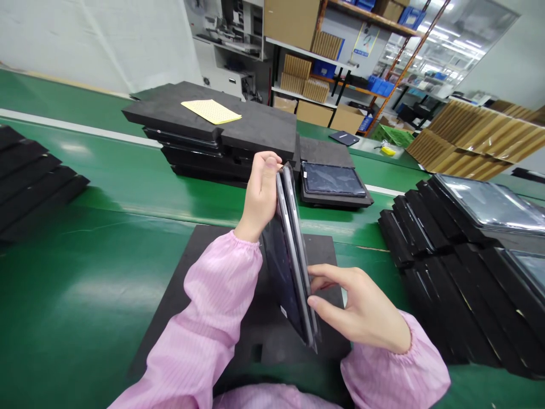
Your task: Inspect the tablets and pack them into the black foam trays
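Two thin tablets (286,255) are held on edge, side by side, over a black foam board (187,295) on the green work surface. My left hand (261,190) is closed on their top end. At their right face is my right hand (353,304), thumb and forefinger apart, the fingertips touching the edge of the right-hand tablet. The dark screen of the left-hand one faces left, with a small white label near its lower end. The palm side of my left hand is hidden.
Stacked black foam trays (255,128) with a yellow sheet (212,111) stand behind. A tablet (333,179) lies on foam beyond my hands. Trays with tablets (447,272) rise at right, more foam (29,182) at left. Cardboard dividers (477,136) stand at back right.
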Motion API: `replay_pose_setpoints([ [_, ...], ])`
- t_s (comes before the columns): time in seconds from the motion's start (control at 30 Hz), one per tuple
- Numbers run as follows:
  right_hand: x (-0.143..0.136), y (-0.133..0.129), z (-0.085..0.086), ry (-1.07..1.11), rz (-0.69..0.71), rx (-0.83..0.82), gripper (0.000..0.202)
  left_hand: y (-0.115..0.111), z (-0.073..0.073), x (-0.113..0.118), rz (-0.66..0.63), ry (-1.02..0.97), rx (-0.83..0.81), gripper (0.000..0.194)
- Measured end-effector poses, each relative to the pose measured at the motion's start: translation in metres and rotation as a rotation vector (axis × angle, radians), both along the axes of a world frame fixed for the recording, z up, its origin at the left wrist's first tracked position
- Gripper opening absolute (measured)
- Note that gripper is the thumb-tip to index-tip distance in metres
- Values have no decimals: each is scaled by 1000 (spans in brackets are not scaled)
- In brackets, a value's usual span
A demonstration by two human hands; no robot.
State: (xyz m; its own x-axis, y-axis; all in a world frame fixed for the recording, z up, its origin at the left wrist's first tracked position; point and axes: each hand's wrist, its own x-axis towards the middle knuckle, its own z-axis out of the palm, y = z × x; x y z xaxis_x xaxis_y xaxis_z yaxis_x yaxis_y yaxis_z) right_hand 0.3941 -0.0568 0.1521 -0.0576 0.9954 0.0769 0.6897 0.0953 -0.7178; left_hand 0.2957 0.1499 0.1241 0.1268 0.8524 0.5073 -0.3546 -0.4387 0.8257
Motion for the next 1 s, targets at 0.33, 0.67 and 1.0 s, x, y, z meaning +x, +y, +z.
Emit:
replay_pose_setpoints([
  [0.33, 7, -4, -3, -15, -5, -22, 22, -4, -5, 0, 3, 28, 81, 29],
  [0.67, 1, 2, -5, 56, -63, -24, 30, -18, 7, -6, -62, 116, 172, 56],
  [1.0, -3, 2, 5, 75, -5, -139, 18, -43, 14, -4, -110, 238, 299, 63],
])
